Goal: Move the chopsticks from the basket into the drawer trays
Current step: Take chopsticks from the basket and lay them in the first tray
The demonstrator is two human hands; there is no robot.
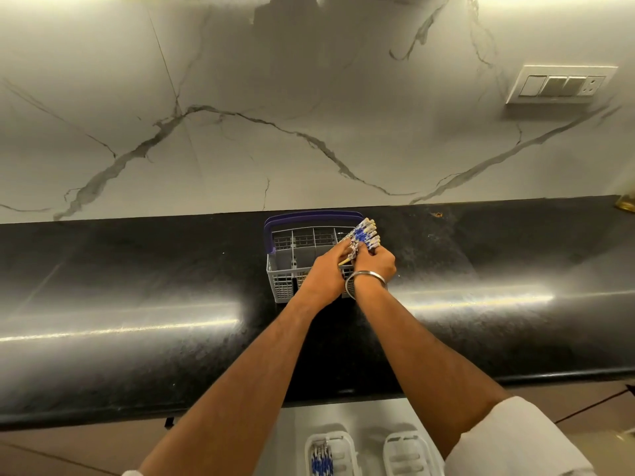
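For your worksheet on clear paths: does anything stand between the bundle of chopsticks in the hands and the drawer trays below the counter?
Nothing visible blocks the way. Both hands, left hand and right hand, grip the chopsticks over the basket. The drawer trays lie open below the counter edge; only the person's own forearms cross that space.

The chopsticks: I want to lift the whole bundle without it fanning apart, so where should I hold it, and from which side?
Probably grip the chopsticks mid-shaft, just below the patterned tops, coming from above the basket. They lean up and right out of its right end, tops fanned loose, so the closer-packed shafts are the firmer place. The left hand and right hand already clasp them there from either side.
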